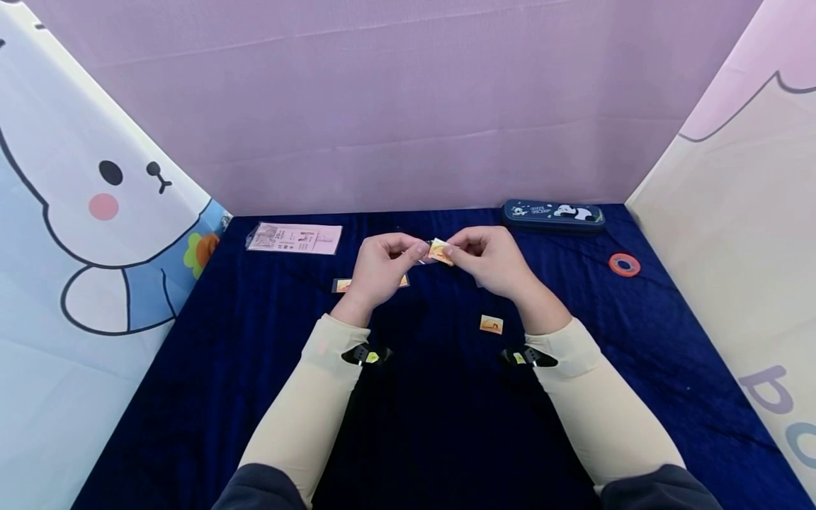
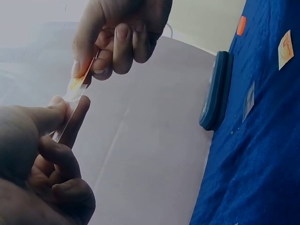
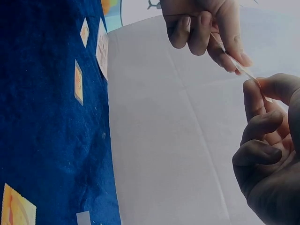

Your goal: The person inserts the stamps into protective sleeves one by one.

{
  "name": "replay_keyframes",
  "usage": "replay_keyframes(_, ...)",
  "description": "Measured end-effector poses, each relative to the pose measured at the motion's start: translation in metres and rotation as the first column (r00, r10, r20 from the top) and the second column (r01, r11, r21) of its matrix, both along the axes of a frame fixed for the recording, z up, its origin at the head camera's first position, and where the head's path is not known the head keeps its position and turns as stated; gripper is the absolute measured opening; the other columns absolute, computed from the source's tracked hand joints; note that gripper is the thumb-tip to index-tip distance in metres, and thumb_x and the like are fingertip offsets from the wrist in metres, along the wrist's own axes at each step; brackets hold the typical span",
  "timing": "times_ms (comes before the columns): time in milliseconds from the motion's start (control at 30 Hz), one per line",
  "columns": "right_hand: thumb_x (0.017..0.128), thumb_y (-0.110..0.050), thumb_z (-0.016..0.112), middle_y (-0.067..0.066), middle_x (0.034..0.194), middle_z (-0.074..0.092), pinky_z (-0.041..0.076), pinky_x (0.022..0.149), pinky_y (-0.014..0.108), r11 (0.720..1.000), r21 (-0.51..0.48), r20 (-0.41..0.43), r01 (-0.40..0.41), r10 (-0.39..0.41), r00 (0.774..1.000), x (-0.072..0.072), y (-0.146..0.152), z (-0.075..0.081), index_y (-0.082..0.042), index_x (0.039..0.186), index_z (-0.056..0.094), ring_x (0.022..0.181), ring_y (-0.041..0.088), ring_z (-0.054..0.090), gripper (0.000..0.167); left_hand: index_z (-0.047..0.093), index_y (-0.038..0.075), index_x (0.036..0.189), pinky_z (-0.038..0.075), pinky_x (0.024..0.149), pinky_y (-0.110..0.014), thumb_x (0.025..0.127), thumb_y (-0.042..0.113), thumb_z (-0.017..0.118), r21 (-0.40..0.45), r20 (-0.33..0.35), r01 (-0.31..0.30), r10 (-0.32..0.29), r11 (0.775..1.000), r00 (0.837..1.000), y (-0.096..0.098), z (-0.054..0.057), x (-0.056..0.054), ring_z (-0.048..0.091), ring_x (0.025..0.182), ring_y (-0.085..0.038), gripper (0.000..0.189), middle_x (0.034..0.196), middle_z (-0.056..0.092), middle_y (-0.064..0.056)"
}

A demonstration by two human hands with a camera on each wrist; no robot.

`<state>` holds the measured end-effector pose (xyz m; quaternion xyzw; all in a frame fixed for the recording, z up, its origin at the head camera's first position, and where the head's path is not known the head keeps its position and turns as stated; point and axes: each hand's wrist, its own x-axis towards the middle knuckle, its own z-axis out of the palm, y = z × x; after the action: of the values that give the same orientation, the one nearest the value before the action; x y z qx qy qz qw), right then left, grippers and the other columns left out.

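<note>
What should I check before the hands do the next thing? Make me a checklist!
1. Left hand pinching the clear plastic: ok.
2. Right hand pinching a stamp: ok.
3. That stamp all the way inside the plastic: cannot tell, partly hidden.
4. Loose stamp lying on the blue cloth, away from both hands: ok.
5. Pencil case and orange ring out of the way: ok.
</note>
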<state>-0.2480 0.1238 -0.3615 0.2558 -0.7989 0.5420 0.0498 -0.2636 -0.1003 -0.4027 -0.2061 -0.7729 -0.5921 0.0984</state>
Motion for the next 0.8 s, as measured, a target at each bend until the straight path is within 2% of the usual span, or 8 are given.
replay_keyframes(167, 0.099, -0.002, 0.072, 0.019, 0.073, 0.066, 0.035, 0.043, 0.023, 1.0, 0.002, -0.011, -0.008, 0.008, 1.0, -0.0006, -0.0005, -0.0007, 0.004, 0.098, 0.078, 0.047, 0.009, 0.044, 0.009, 0.082, 0.006, 0.098, 0.049, 0.061, -0.026, 0.098, 0.021, 0.078, 0.027, 0.006, -0.008, 0.008, 1.0, 1.0, 0.0003, -0.0004, -0.0002, 0.065, 0.073, -0.019, 0.015, 0.089, 0.079, -0.004)
replay_keyframes(400, 0.099, -0.003, 0.072, 0.017, 0.072, 0.066, 0.036, 0.042, 0.024, 1.0, 0.011, -0.015, -0.008, 0.008, 1.0, -0.0017, 0.0, -0.0019, 0.002, 0.098, 0.079, 0.046, 0.01, 0.044, 0.008, 0.082, 0.007, 0.1, 0.051, 0.063, -0.026, 0.097, 0.021, 0.079, 0.055, 0.027, -0.033, 0.031, 0.998, 0.999, 0.0, -0.0018, -0.0017, 0.066, 0.074, -0.023, 0.015, 0.09, 0.079, -0.005)
replay_keyframes(733, 0.098, -0.001, 0.072, 0.017, 0.071, 0.066, 0.037, 0.042, 0.023, 1.0, 0.013, -0.011, -0.022, 0.022, 1.0, -0.0013, 0.0, -0.0003, 0.005, 0.099, 0.078, 0.044, 0.008, 0.044, 0.009, 0.083, 0.008, 0.1, 0.044, 0.057, -0.025, 0.096, 0.023, 0.08, 0.04, 0.03, -0.024, 0.023, 0.999, 0.999, 0.0005, -0.0012, -0.0013, 0.057, 0.065, -0.014, 0.016, 0.089, 0.079, -0.003)
replay_keyframes(800, 0.098, -0.001, 0.073, 0.016, 0.071, 0.066, 0.037, 0.042, 0.023, 1.0, 0.018, -0.01, -0.02, 0.02, 1.0, -0.0051, 0.0005, -0.005, 0.005, 0.099, 0.078, 0.044, 0.007, 0.044, 0.009, 0.083, 0.007, 0.1, 0.044, 0.057, -0.025, 0.096, 0.022, 0.08, 0.041, 0.034, -0.024, 0.023, 0.999, 0.999, 0.0008, -0.0007, -0.0009, 0.058, 0.065, -0.014, 0.015, 0.089, 0.079, -0.004)
